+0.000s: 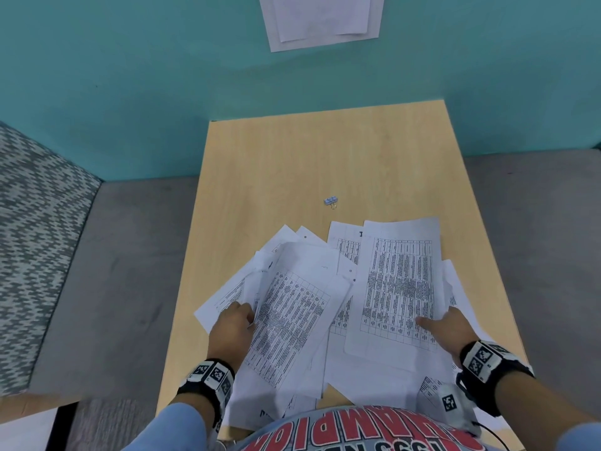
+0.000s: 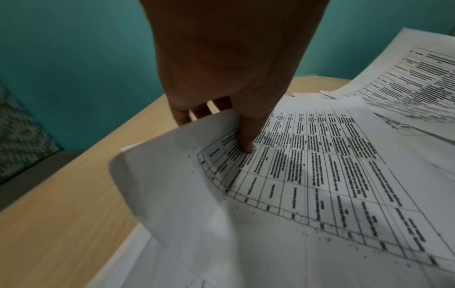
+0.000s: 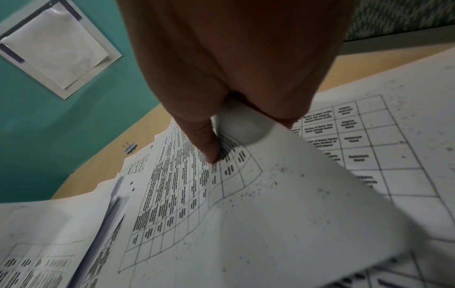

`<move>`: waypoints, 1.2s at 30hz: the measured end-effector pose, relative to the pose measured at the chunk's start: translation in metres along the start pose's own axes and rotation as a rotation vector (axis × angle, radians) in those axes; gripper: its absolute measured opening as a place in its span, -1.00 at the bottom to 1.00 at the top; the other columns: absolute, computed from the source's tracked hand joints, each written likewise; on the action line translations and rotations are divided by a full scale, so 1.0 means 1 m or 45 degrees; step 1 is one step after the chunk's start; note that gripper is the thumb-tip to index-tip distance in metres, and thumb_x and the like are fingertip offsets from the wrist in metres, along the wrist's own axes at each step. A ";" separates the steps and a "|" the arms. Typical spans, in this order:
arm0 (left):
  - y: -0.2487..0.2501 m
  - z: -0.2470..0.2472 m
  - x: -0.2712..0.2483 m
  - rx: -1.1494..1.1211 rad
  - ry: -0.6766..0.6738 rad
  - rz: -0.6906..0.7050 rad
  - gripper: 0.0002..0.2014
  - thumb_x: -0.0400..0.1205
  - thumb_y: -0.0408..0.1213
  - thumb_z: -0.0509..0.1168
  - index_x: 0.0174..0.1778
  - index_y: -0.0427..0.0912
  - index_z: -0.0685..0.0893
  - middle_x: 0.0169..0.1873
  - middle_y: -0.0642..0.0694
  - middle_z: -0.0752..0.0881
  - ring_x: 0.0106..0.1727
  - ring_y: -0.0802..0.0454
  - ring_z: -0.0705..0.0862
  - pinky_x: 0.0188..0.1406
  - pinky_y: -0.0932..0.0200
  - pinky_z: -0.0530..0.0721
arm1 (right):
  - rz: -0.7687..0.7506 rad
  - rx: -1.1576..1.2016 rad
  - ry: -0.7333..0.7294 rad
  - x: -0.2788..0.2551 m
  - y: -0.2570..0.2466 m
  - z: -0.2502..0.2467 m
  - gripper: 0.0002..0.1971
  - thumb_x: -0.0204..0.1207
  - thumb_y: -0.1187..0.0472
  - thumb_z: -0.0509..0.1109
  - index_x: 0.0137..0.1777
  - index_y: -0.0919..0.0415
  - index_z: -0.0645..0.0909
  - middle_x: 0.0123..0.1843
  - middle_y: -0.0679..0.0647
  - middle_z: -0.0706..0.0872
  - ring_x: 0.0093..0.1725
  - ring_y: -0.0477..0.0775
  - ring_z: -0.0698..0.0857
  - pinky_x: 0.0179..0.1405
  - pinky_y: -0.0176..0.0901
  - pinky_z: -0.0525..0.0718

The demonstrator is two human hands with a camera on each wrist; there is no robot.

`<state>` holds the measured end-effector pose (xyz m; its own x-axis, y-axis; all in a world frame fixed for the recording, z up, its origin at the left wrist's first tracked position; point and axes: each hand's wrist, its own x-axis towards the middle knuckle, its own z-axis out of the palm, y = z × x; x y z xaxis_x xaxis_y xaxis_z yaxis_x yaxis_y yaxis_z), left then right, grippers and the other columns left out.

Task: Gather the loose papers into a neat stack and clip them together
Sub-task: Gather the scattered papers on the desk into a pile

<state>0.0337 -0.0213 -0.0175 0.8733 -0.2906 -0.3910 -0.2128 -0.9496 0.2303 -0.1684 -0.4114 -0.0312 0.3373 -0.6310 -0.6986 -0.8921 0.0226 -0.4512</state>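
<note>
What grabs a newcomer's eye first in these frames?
The messy spread of printed papers fanned over the near half of the wooden table, with the left hand pinching a sheet at its left side and the right hand pinching one at its right. Next, the small binder clip lying alone on bare wood just beyond the papers, untouched.

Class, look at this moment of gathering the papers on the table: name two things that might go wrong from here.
1. The papers are fanned at many angles, and some overhang the near edge of the table, so sheets might slide off.
2. The left hand and right hand each pinch a curled sheet; pulling them together may crease it.
</note>
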 end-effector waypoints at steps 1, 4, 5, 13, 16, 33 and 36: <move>-0.001 0.001 0.000 -0.038 -0.004 -0.004 -0.80 0.62 -0.34 0.53 -0.19 -0.12 0.62 -0.18 -0.05 0.62 -0.09 -0.15 0.63 -0.23 0.06 0.55 | 0.002 0.000 0.003 -0.001 -0.001 -0.001 -0.66 0.55 0.21 0.62 -0.17 0.29 0.47 -0.33 0.20 0.55 -0.36 0.15 0.56 -0.35 -0.09 0.49; -0.004 0.002 0.001 -0.023 0.006 -0.013 -0.74 0.58 -0.33 0.58 -0.24 -0.10 0.59 -0.24 -0.05 0.64 -0.09 -0.16 0.62 -0.25 0.03 0.61 | 0.005 -0.010 -0.013 -0.003 -0.001 -0.001 -0.64 0.55 0.18 0.63 0.02 0.40 0.54 -0.29 0.21 0.60 -0.33 0.15 0.59 -0.34 -0.10 0.52; -0.003 0.002 0.002 -0.034 0.003 -0.025 -0.73 0.57 -0.34 0.57 -0.26 -0.10 0.57 -0.25 -0.06 0.64 -0.11 -0.16 0.61 -0.27 0.03 0.60 | 0.008 -0.015 -0.018 -0.005 -0.001 -0.002 -0.60 0.55 0.17 0.62 0.11 0.43 0.54 -0.26 0.21 0.62 -0.31 0.16 0.61 -0.32 -0.10 0.53; 0.001 0.000 0.000 0.039 0.000 0.001 -0.79 0.63 -0.30 0.50 -0.18 -0.15 0.57 -0.17 -0.07 0.64 -0.13 -0.13 0.62 -0.31 0.09 0.51 | 0.032 -0.026 -0.028 -0.009 -0.003 -0.003 -0.58 0.57 0.18 0.61 0.15 0.48 0.52 -0.31 0.19 0.56 -0.36 0.14 0.56 -0.39 -0.10 0.49; 0.000 0.001 -0.004 0.083 -0.002 0.040 -0.82 0.64 -0.33 0.49 -0.16 -0.14 0.60 -0.17 -0.04 0.63 -0.14 -0.10 0.61 -0.32 0.10 0.49 | 0.025 -0.035 -0.031 -0.009 -0.004 -0.003 -0.58 0.57 0.17 0.61 0.15 0.47 0.52 -0.30 0.21 0.57 -0.36 0.15 0.57 -0.38 -0.10 0.51; 0.003 -0.021 -0.006 -0.859 -0.460 -0.382 -0.60 0.58 -0.32 0.63 0.31 -0.13 0.71 0.13 -0.21 0.84 0.17 -0.27 0.84 0.16 -0.17 0.83 | -0.013 0.180 -0.050 -0.011 0.005 -0.007 -0.66 0.54 0.22 0.63 -0.01 0.36 0.51 -0.31 0.16 0.57 -0.35 0.13 0.55 -0.29 -0.08 0.53; -0.005 -0.026 -0.013 -0.832 -0.597 -0.310 -0.60 0.59 -0.09 0.64 0.32 -0.05 0.77 0.16 -0.12 0.90 0.22 -0.17 0.86 0.36 -0.22 0.80 | 0.007 0.289 -0.065 -0.015 0.009 -0.015 -0.58 0.54 0.21 0.64 0.12 0.37 0.46 -0.14 0.21 0.65 -0.12 0.22 0.62 0.01 0.05 0.62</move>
<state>0.0345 -0.0097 0.0094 0.5583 -0.2425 -0.7934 0.3808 -0.7747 0.5048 -0.1859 -0.4134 -0.0170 0.3528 -0.5906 -0.7258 -0.8053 0.2034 -0.5569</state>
